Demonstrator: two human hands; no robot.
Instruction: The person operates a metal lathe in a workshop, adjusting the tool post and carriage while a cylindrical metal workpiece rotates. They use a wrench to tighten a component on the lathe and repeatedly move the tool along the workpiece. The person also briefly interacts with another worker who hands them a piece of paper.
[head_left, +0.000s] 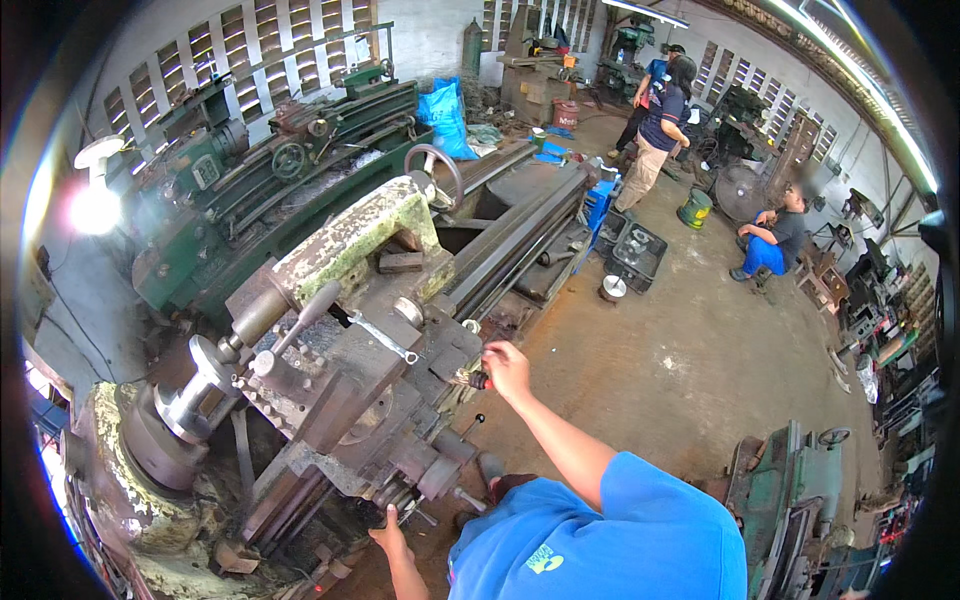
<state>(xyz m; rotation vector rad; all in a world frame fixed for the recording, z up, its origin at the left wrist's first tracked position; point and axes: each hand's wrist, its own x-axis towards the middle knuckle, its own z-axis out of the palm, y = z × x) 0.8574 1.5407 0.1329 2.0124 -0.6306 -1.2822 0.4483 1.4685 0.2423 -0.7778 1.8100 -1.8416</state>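
The right hand is clenched on a small red-handled crank at the lathe carriage, and the left hand reaches low to a handwheel on the apron, though whether its fingers grasp it I cannot tell. With the steel workpiece held in the chuck nearby, a slipped grip or a loose sleeve could probably drag an arm toward it. On the floor beyond, a black crate seems to hold small metal parts, and a green bucket stands near the other people.
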